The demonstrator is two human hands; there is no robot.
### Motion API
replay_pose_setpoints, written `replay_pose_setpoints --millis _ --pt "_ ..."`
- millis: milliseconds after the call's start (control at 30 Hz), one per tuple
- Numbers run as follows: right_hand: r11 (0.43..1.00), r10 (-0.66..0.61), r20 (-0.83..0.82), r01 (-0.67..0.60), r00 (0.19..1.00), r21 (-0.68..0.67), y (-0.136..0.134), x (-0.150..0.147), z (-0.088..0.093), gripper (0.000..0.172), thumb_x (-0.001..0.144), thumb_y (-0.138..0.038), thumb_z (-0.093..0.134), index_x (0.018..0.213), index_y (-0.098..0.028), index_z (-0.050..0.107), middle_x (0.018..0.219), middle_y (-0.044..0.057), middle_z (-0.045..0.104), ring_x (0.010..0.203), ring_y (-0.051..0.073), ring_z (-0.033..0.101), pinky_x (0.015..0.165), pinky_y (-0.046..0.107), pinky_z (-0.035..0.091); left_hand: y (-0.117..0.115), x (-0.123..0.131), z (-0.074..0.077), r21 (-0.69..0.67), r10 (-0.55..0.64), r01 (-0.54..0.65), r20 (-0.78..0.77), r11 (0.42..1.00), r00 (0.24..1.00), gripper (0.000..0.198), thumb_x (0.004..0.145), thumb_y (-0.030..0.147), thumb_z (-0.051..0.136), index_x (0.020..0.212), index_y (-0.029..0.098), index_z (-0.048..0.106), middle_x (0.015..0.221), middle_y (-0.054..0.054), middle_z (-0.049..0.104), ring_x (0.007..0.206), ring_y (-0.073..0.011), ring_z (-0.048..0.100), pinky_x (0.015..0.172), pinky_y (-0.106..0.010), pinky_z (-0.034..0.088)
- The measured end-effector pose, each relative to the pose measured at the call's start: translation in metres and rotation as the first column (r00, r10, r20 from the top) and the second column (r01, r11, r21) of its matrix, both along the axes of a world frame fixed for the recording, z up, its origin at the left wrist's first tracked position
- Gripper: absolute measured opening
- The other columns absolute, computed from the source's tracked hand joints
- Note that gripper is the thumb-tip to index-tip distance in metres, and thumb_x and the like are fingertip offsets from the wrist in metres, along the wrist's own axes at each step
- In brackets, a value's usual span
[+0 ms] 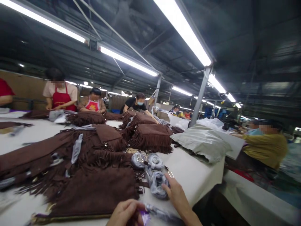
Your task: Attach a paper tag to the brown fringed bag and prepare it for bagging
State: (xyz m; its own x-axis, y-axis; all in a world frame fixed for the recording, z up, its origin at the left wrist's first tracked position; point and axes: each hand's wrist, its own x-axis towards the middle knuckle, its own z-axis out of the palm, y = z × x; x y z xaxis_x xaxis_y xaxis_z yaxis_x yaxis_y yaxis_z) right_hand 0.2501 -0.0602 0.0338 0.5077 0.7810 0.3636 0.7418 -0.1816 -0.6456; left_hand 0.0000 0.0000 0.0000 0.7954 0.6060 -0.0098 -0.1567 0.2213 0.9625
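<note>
At the right edge of the nearest plastic-wrapped coiled strap (159, 185), my right hand (177, 196) has its thumb and fingers closed on the coil. A metal clasp (170, 174) shows by its fingertips. Two more wrapped coils, a left one (138, 160) and a right one (155, 161), lie just beyond. Low in the view, my left hand (127, 213) is curled, with a shiny purple piece (144, 217) and a clear plastic-wrapped strip (162, 214) at its fingers. What it pinches is partly hidden. Beside it lies a brown fringed bag (94, 194) with a zipper along its near edge.
More brown fringed bags (151, 135) are stacked across the white table (188, 174). A grey-green sheet (204, 141) covers something on the right. Several people work around, one in a red apron (63, 99) and one in a mustard top (265, 150). A metal post (199, 97) stands beyond.
</note>
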Motion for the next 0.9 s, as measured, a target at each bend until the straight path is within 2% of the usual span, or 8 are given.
replay_pose_setpoints --millis 100,233,400,633,700,767,833,900 --pt "0.999 -0.019 0.096 0.016 0.995 0.037 -0.012 -0.021 0.018 0.041 0.078 -0.027 0.055 0.115 -0.014 0.069 0.117 0.019 0.065 0.115 0.038 0.056 0.102 0.048 0.04 -0.003 0.001 0.004 -0.075 0.05 -0.048 0.026 0.996 0.998 0.083 0.06 0.084 0.065 0.1 0.011 0.063 0.07 -0.005 0.066 0.052 -0.0113 0.053 0.044 -0.019 0.029" --pt "0.935 0.339 -0.013 -0.335 0.941 0.112 -0.022 -0.068 0.036 0.03 0.091 -0.04 0.05 0.096 -0.023 0.075 0.104 0.01 0.072 0.102 0.029 0.064 0.092 0.039 0.049 -0.013 0.004 0.017 -0.029 0.045 -0.046 -0.018 0.999 0.999 0.084 0.055 0.088 0.061 0.091 0.012 0.062 0.059 -0.002 0.063 0.045 -0.0113 0.049 0.044 -0.021 0.03" --pt "0.801 0.597 -0.111 -0.587 0.794 0.116 -0.023 -0.116 0.015 0.02 0.087 -0.035 0.061 0.096 -0.028 0.077 0.106 0.007 0.074 0.102 0.026 0.066 0.091 0.034 0.05 -0.021 0.005 0.015 0.092 0.012 -0.006 -0.065 0.996 0.998 0.076 0.062 0.091 0.05 0.061 0.015 0.056 0.049 0.001 0.05 0.042 -0.0093 0.04 0.044 -0.022 0.025" --pt "0.874 0.486 -0.566 -0.361 0.666 0.325 -0.027 -0.12 0.013 0.04 0.08 -0.062 0.066 0.081 -0.023 0.07 0.087 0.005 0.072 0.089 0.024 0.067 0.085 0.035 0.054 -0.021 -0.016 0.043 0.253 -0.056 0.095 -0.157 0.963 0.986 0.048 0.082 0.059 0.05 0.069 0.014 0.063 0.059 0.001 0.055 0.052 -0.0129 0.047 0.052 -0.024 0.036" --pt "0.889 0.458 -0.746 -0.259 0.484 0.378 -0.034 -0.111 0.029 0.041 0.074 -0.061 0.073 0.08 -0.022 0.064 0.076 0.0 0.068 0.068 0.017 0.066 0.071 0.031 0.057 -0.011 -0.037 0.068 0.561 -0.015 0.141 -0.224 0.816 0.975 0.024 0.085 0.032 0.053 0.087 0.016 0.07 0.076 0.0 0.062 0.072 -0.0174 0.058 0.068 -0.026 0.044" --pt "0.902 0.431 -0.822 -0.19 0.371 0.387 -0.043 -0.1 0.042 0.042 0.068 -0.056 0.082 0.077 -0.022 0.059 0.065 -0.007 0.057 0.042 0.005 0.047 0.044 0.018 0.048 0.004 -0.061 0.085 0.846 0.178 0.235 -0.356 0.479 0.918 0.03 0.077 0.02 0.065 0.107 0.018 0.068 0.102 -0.005 0.065 0.097 -0.0251 0.058 0.085 -0.033 0.045" --pt "0.917 0.395 -0.846 -0.215 0.358 0.337 -0.05 -0.092 0.046 0.042 0.065 -0.053 0.085 0.079 -0.021 0.061 0.061 -0.01 0.05 0.035 -0.001 0.025 0.031 0.011 0.024 0.021 -0.081 0.088 0.885 0.385 0.412 -0.465 0.216 0.797 0.044 0.071 0.018 0.074 0.113 0.016 0.063 0.115 -0.012 0.062 0.108 -0.0315 0.055 0.093 -0.041 0.044" --pt "0.91 0.385 -0.836 -0.312 0.391 0.273 -0.054 -0.09 0.039 0.043 0.068 -0.054 0.083 0.089 -0.021 0.066 0.064 -0.007 0.053 0.038 -0.001 0.026 0.033 0.011 0.018 0.036 -0.095 0.08 0.824 0.466 0.551 -0.542 0.131 0.699 0.032 0.076 0.018 0.072 0.107 0.015 0.064 0.115 -0.014 0.063 0.107 -0.0317 0.057 0.092 -0.042 0.045"
